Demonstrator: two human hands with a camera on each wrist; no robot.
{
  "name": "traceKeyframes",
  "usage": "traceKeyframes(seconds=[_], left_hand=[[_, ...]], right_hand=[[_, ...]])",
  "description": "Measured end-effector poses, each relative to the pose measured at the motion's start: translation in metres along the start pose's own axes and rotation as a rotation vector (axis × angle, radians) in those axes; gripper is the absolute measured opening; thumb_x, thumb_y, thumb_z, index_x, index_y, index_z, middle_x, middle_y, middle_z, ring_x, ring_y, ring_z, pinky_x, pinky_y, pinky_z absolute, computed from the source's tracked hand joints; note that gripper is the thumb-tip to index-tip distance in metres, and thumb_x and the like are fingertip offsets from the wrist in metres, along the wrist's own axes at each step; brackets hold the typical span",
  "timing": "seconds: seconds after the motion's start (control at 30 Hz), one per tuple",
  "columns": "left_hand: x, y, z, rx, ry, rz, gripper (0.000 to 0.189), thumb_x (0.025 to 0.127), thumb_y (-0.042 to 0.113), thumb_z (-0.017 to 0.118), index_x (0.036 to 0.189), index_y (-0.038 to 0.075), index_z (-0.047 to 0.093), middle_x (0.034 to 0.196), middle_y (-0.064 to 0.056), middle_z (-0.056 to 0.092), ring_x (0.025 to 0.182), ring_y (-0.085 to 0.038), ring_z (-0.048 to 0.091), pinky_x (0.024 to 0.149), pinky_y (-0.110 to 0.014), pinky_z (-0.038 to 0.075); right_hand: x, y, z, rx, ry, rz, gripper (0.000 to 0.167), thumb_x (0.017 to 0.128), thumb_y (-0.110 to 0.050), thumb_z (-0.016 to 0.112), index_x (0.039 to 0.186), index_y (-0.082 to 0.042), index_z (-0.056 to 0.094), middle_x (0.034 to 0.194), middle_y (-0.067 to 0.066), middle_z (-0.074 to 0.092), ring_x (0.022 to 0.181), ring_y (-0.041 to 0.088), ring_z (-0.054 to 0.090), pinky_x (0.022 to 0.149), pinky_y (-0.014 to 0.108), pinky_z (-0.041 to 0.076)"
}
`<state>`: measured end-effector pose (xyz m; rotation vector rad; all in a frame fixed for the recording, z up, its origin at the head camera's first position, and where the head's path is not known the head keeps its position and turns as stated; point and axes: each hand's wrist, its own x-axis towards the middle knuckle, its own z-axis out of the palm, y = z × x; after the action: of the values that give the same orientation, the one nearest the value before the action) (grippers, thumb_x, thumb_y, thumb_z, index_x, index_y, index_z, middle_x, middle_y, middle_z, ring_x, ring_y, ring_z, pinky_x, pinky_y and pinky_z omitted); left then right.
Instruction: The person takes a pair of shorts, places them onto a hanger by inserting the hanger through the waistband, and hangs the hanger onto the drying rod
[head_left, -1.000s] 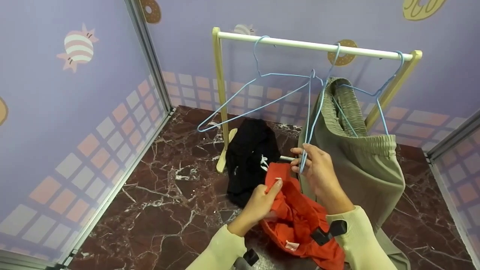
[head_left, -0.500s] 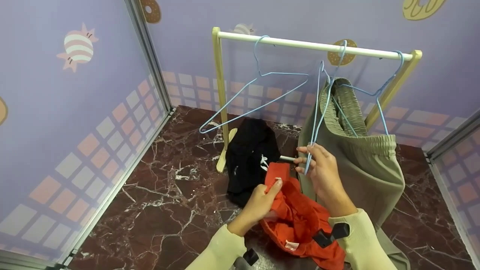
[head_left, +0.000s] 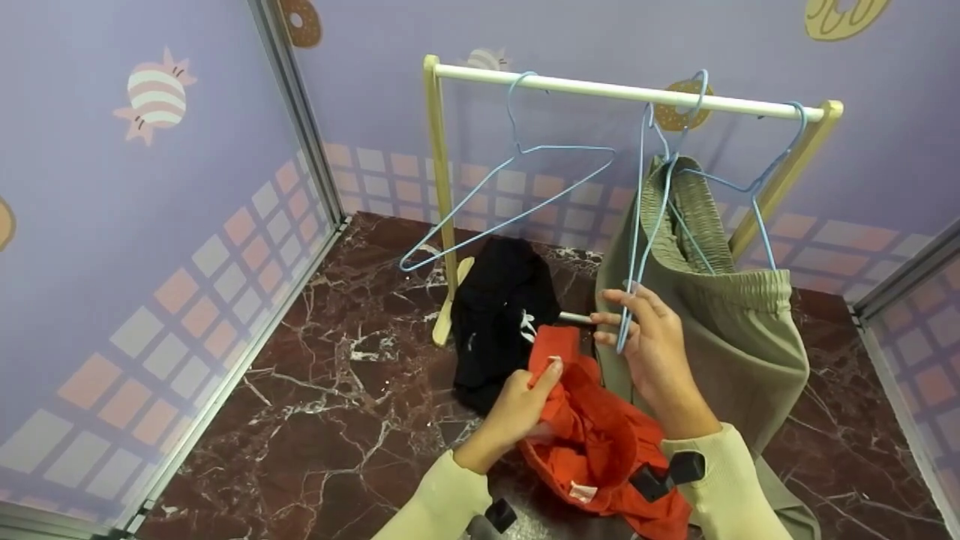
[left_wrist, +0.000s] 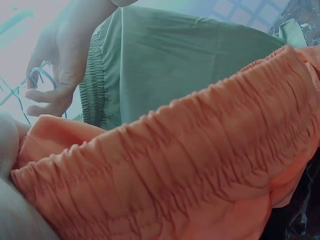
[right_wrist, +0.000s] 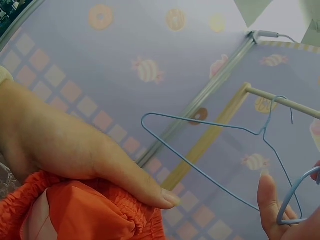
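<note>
My left hand (head_left: 521, 405) grips a red garment (head_left: 570, 427) by its edge, thumb on top. In the left wrist view its gathered elastic waistband (left_wrist: 190, 135) fills the foreground; whether it is shorts or trousers cannot be seen. My right hand (head_left: 652, 345) holds the lower corner of a light-blue wire hanger (head_left: 623, 334), fingers bent about the wire. That hanger stands tilted, its hook up at the rack's white rail (head_left: 600, 87); whether the hook rests on the rail is unclear. Olive-green trousers (head_left: 720, 345) hang just right of my right hand.
Another blue hanger (head_left: 510, 220) hangs bare from the rail's left part. A third hanger (head_left: 763, 225) carries the green trousers at the right. Black clothing (head_left: 499, 315) lies at the rack's left foot (head_left: 444, 322). Patterned walls enclose the dark marble floor (head_left: 315, 420).
My right hand has shifted slightly right with the hanger, whose hook has moved right and up along the rail. My left hand and the red garment stay nearly still.
</note>
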<state>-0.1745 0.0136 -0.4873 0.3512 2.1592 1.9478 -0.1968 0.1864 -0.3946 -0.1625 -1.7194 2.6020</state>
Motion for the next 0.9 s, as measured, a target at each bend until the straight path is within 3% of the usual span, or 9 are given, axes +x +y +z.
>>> traceKeyframes(seconds=[0.3, 0.6, 0.9], left_hand=[[-0.001, -0.002, -0.001, -0.04, -0.023, 0.007, 0.061, 0.101, 0.04, 0.046, 0.047, 0.015, 0.033, 0.042, 0.01, 0.028, 0.036, -0.003, 0.022, 0.038, -0.021, 0.019], [0.0, -0.002, 0.0, -0.007, 0.006, -0.004, 0.06, 0.102, 0.035, 0.046, 0.047, 0.016, 0.032, 0.042, 0.011, 0.027, 0.035, 0.0, 0.022, 0.039, -0.021, 0.02], [-0.013, 0.025, -0.001, -0.022, 0.032, 0.021, 0.058, 0.103, 0.024, 0.046, 0.048, 0.017, 0.029, 0.043, 0.012, 0.025, 0.036, 0.005, 0.019, 0.041, -0.018, 0.017]], right_hand=[[-0.004, 0.006, -0.007, 0.016, 0.007, -0.065, 0.026, 0.102, -0.008, 0.037, 0.128, -0.006, 0.04, 0.107, 0.003, 0.063, 0.078, 0.015, 0.068, 0.063, 0.028, 0.055], [-0.007, 0.012, -0.016, -0.041, 0.06, -0.083, 0.03, 0.098, -0.001, 0.038, 0.127, -0.01, 0.041, 0.102, 0.002, 0.06, 0.075, 0.013, 0.068, 0.063, 0.024, 0.054], [-0.009, 0.02, -0.022, -0.069, 0.106, -0.084, 0.034, 0.095, 0.002, 0.041, 0.127, -0.009, 0.039, 0.093, 0.0, 0.059, 0.067, 0.012, 0.064, 0.058, 0.023, 0.052]])
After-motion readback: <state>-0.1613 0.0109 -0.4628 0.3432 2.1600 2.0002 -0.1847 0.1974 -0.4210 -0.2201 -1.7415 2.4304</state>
